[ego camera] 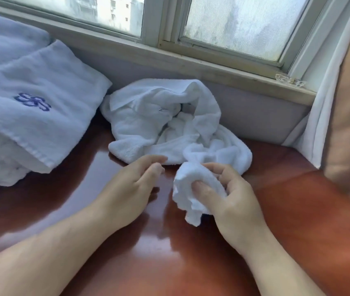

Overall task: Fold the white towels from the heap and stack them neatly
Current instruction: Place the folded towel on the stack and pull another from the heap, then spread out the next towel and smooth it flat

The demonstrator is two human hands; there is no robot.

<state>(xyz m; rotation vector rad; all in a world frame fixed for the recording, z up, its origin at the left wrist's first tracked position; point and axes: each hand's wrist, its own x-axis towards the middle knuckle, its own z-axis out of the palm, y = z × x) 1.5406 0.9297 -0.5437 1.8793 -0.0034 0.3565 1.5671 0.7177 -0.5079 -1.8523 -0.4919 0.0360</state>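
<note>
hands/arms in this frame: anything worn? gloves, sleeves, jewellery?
Nothing worn. The left hand and right hand are bare: no gloves, rings or markings. The forearms are bare to the frame edge, with no sleeves, watch or bands in view.

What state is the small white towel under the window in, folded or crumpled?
Crumpled, not folded. The towel lies in a loose, wrinkled heap on the table, and the right hand grips one bunched end.
</note>
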